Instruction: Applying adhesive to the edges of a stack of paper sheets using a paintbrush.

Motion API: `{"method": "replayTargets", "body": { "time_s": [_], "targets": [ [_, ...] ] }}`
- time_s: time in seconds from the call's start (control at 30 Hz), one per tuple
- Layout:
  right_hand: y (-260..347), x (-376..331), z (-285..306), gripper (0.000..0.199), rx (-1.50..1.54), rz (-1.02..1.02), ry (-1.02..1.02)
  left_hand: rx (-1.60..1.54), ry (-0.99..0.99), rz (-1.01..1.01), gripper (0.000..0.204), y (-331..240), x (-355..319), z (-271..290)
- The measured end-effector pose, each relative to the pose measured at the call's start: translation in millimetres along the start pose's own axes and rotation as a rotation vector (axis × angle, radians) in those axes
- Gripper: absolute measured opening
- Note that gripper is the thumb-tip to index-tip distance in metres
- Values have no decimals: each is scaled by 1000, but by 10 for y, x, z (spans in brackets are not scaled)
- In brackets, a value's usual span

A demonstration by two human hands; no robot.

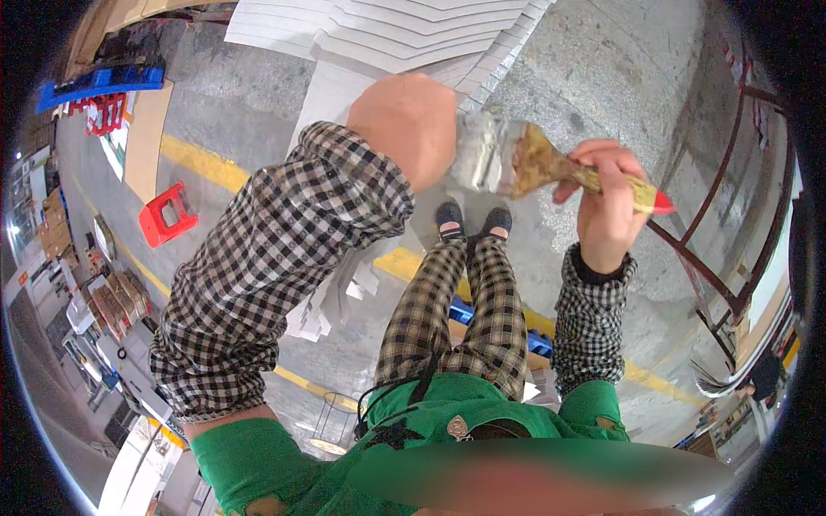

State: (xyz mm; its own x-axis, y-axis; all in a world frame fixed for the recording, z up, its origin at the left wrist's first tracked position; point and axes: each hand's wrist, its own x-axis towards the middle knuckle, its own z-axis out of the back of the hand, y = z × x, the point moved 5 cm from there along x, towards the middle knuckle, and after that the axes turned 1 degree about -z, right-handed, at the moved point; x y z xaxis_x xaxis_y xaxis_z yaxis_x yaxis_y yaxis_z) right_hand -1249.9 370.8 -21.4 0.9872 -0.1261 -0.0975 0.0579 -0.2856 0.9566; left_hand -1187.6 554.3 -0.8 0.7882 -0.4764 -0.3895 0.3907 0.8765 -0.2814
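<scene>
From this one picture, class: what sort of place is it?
Probably a workshop or factory floor: bare concrete floor with yellow lines, fanned white sheets, and a brush in the right hand.

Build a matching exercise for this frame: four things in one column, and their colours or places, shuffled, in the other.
Things:
1. paintbrush
2. small stool
3. stack of flat sheets
4. plastic pallet

Descriptions:
A. blue, far upper left
B. red, on the floor at left
C. held in the right hand
D. white, fanned out at the top

Pairs: 1-C, 2-B, 3-D, 4-A
</scene>
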Motion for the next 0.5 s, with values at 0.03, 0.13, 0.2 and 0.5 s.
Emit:
{"method": "replayTargets", "body": {
  "time_s": [0.03,0.13,0.2,0.5],
  "targets": [
    [25,41,-30,14,5,40,-24,1,-1,-2,13,0,0,1],
    [-27,-11,76,13,-35,-70,16,-27,14,60,13,26,-4,-8],
    [70,-10,61,11,0,-16,28,1,43,60,12,15,-9,-6],
    [59,67,33,9,-76,-28,46,-20,86,101,13,-18,-3,-8]
  ]
}}
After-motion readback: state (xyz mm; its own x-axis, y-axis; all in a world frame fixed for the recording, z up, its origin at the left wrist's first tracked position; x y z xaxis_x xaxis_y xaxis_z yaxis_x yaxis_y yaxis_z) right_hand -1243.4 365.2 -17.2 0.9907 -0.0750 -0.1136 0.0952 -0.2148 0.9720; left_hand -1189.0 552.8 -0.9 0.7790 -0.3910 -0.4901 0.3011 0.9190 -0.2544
